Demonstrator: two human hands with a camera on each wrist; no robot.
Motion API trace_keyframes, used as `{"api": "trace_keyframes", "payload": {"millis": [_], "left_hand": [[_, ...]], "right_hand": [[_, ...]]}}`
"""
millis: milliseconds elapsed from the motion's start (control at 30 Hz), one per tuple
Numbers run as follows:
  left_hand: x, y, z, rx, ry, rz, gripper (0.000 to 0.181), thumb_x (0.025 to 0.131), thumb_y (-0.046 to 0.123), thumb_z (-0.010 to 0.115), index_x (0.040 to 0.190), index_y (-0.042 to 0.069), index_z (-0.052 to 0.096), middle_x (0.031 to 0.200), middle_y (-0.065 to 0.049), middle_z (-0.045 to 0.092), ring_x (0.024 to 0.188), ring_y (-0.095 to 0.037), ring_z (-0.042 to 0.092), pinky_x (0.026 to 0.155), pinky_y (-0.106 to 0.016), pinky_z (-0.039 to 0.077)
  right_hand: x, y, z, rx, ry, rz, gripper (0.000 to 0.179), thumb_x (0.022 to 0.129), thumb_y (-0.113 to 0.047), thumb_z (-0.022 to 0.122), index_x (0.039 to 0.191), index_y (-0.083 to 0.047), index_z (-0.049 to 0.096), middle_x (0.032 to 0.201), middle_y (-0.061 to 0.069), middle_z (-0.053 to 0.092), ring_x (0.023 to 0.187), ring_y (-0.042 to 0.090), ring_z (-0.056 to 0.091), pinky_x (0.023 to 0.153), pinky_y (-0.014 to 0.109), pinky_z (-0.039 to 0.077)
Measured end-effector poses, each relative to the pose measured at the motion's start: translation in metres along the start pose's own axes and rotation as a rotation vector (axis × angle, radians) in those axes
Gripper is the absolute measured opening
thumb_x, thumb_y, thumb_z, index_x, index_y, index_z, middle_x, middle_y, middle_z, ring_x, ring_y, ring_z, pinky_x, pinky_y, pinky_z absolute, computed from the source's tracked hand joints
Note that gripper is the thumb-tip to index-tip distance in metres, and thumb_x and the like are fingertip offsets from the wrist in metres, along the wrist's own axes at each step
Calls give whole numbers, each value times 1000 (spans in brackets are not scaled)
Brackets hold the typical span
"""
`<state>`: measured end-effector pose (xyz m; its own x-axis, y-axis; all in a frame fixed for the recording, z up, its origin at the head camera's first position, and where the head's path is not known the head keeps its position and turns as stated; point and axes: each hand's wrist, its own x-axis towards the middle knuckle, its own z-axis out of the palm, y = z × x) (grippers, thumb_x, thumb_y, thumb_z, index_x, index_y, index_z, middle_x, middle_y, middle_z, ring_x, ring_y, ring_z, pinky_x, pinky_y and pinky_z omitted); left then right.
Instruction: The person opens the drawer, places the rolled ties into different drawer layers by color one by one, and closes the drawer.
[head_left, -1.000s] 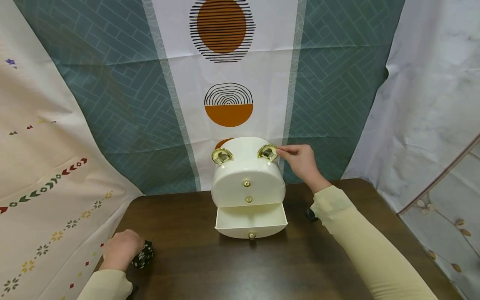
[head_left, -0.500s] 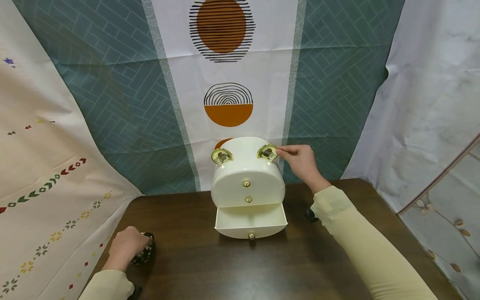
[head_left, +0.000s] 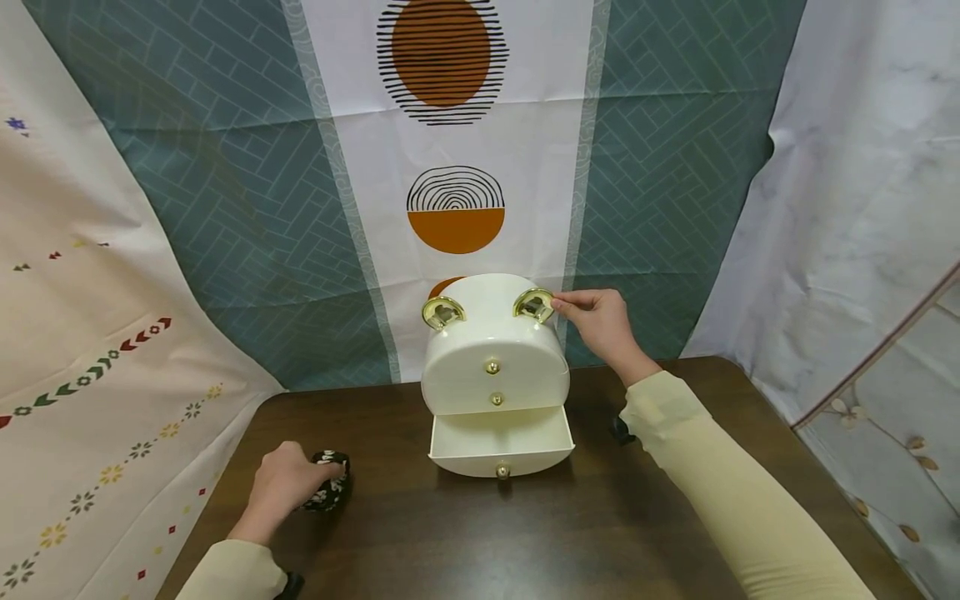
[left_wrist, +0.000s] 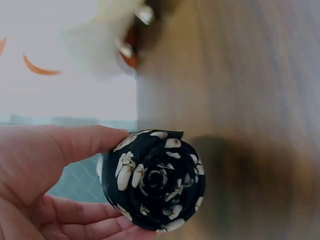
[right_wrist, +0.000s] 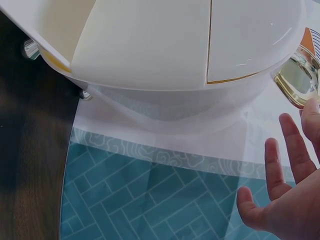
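A rolled-up strip of black fabric (left_wrist: 155, 182) with a white floral print shows its spiral end in the left wrist view. My left hand (head_left: 285, 479) holds it over the left part of the table, thumb on one side and fingers on the other. At the back stands a white drawer box (head_left: 497, 379) with two gold ear-shaped pieces on top. Its lowest drawer (head_left: 502, 442) is pulled out, and nothing shows inside. My right hand (head_left: 600, 321) pinches the outer edge of the right gold ear (head_left: 534, 306); its other fingers spread loosely in the right wrist view.
The dark wooden table (head_left: 420, 542) extends in front of the box. A patterned cloth (head_left: 457, 183) hangs right behind it. Light cloths hang on the left (head_left: 97, 358) and on the right (head_left: 840, 250).
My left hand has moved right and away from me with the rolled fabric, from the table's left edge toward the box. The right hand stays at the gold ear.
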<state>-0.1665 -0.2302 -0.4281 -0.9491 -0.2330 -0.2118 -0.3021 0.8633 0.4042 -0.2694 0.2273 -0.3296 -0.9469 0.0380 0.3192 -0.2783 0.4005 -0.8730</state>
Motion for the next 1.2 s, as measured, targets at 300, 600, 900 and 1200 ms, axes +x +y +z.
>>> {"api": "trace_keyframes", "payload": {"millis": [300, 600, 900, 1200], "left_hand": [[-21, 56, -12, -175, 155, 171, 54, 67, 62, 73, 78, 10, 69, 66, 2, 64, 59, -12, 56, 48, -27, 44], [-48, 102, -13, -418, 160, 303, 66, 63, 59, 77, 107, 11, 68, 101, -7, 71, 92, -17, 68, 72, -29, 56], [-46, 137, 8, -592, 111, 320, 60, 61, 57, 80, 103, 17, 69, 99, -2, 70, 89, -13, 67, 73, -28, 56], [-39, 160, 43, -603, 120, 275, 57, 59, 54, 82, 95, 11, 71, 90, -2, 71, 80, -13, 66, 65, -27, 54]], "right_hand": [[-1, -2, 0, -6, 1, 1, 32, 84, -36, 69, 105, -12, 73, 106, 10, 71, 103, 23, 64, 88, 42, 53], [-1, -3, 1, -12, -9, 6, 32, 84, -36, 69, 106, -14, 73, 107, 9, 71, 104, 22, 64, 88, 42, 53], [-2, -3, 1, -8, 3, 16, 30, 84, -34, 69, 106, -13, 73, 107, 10, 70, 104, 22, 64, 88, 41, 53], [-2, -3, 1, -11, -8, 5, 32, 84, -35, 69, 107, -13, 72, 108, 10, 70, 104, 22, 64, 88, 41, 53]]}}
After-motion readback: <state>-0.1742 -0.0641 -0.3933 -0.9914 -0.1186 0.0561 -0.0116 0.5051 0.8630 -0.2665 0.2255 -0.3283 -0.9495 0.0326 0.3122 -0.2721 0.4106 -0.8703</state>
